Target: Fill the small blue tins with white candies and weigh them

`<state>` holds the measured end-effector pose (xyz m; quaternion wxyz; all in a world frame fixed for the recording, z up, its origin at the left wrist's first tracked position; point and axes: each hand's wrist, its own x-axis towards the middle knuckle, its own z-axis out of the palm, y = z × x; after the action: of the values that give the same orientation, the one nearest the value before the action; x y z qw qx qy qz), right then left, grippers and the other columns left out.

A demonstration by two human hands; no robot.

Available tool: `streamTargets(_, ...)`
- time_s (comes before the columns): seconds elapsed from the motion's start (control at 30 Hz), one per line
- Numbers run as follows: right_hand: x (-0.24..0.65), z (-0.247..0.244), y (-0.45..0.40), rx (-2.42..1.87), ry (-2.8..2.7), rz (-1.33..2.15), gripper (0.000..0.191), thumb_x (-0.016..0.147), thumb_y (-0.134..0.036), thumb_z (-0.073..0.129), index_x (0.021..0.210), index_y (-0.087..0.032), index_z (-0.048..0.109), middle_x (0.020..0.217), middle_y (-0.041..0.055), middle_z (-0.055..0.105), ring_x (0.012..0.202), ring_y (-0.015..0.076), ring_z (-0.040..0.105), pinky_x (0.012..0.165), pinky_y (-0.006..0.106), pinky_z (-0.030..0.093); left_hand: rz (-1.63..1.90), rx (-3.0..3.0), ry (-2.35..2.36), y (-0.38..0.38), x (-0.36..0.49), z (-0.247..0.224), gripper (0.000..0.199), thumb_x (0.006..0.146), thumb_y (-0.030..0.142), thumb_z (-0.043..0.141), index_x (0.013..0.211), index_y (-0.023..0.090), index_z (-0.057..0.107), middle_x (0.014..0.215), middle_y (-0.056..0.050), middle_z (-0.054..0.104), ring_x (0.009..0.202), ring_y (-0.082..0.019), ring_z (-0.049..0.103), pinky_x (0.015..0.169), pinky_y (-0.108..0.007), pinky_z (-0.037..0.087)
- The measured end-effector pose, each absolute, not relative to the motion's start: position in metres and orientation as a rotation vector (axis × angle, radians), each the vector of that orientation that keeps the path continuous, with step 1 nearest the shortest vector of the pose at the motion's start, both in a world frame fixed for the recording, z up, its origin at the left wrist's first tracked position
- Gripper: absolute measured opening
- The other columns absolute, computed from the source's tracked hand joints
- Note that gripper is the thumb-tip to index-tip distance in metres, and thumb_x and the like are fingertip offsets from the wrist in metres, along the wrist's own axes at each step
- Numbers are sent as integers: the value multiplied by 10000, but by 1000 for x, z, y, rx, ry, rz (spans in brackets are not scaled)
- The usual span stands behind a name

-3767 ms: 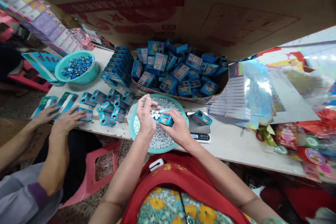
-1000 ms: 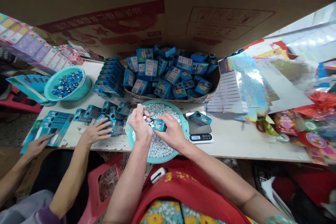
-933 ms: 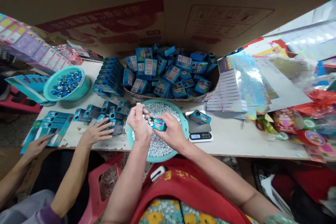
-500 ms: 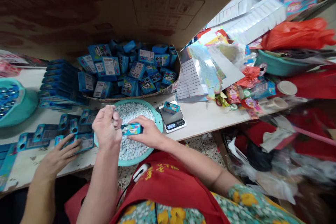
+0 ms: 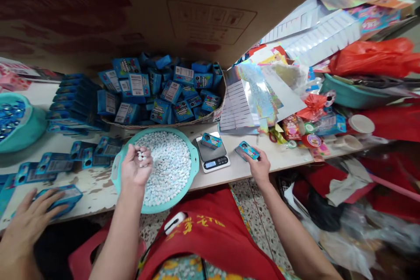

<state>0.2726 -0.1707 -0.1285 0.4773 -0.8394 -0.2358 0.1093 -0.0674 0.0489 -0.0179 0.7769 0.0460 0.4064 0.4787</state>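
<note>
My left hand (image 5: pixel 138 166) is palm up over the left side of a turquoise basin (image 5: pixel 194 157). Its curled fingers hold a few small white candies (image 5: pixel 141 156). More white candies (image 5: pixel 169 170) fill the basin. To the right of a small digital scale (image 5: pixel 215 162), my right hand (image 5: pixel 260 166) grips a little blue candy box (image 5: pixel 248 150) by its near end, at the table surface. A second blue box (image 5: pixel 211 141) lies on the scale's plate; the display is lit, but its digits are too small to read.
A carton (image 5: pixel 138 126) heaped with blue boxes stands behind the basin. At left, a co-worker's hand (image 5: pixel 29 214) rests on blue boxes near a turquoise bowl (image 5: pixel 36 129) of blue-wrapped pieces. Holographic sheets (image 5: pixel 256 92) and assorted packets lie at right. A large cardboard box (image 5: pixel 210 8) overhangs the back.
My right hand has carried the blue box from over the basin to the right of the scale. My left fist has loosened, showing the candies. The co-worker's hand has shifted left and nearer.
</note>
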Motion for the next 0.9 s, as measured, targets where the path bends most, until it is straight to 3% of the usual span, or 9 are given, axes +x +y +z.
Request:
streamTargets(0.1, 272, -138, -171, -2110, -705, 94, 613, 688, -526, 696, 1138, -126, 582, 1103, 142, 595, 1033, 288, 552, 931, 497, 430, 1021, 103, 1033, 55, -70, -19, 301, 940, 319, 408, 711, 144, 495, 722, -60, 586, 631, -140, 604, 404, -167, 435)
streamTargets(0.23, 245, -125, -139, -2039, -1006, -164, 767, 683, -495, 731, 1294, -119, 458, 1279, 195, 489, 1232, 321, 416, 1052, 520, 318, 838, 37, 1075, 51, -64, -39, 261, 929, 218, 425, 683, 142, 475, 600, -12, 514, 422, -67, 447, 346, -141, 336)
streamTargets(0.43, 199, -83, -62, -1793, -1160, 352, 413, 767, -493, 647, 1034, -180, 606, 957, 75, 641, 904, 236, 603, 836, 413, 486, 963, -39, 1119, 40, -45, -29, 307, 907, 320, 510, 658, 160, 428, 507, 36, 410, 400, -59, 420, 362, -142, 333)
streamTargets(0.6, 159, -17, -47, -1550, -1452, 399, 330, 772, -392, 693, 1046, -226, 609, 967, 54, 635, 903, 213, 593, 825, 363, 476, 1241, 288, 943, 29, -18, 29, 387, 779, 460, 664, 659, 165, 444, 456, 80, 334, 357, -37, 336, 357, -156, 281)
streamTargets(0.77, 108, 1, -35, -1450, -1645, 529, 319, 760, -391, 712, 1011, -220, 616, 892, 54, 634, 854, 226, 590, 756, 350, 474, 1492, 645, 1063, 23, -3, 44, 401, 760, 475, 663, 609, 156, 472, 482, 39, 447, 550, -110, 578, 565, -211, 465)
streamTargets(0.9, 89, 1, -30, -1455, -1641, 568, 335, 743, -392, 728, 1005, -212, 625, 894, 56, 637, 859, 230, 591, 763, 349, 473, 1570, 686, 1096, 25, -15, 34, 334, 800, 427, 621, 658, 157, 486, 503, 37, 491, 549, -117, 589, 614, -240, 484)
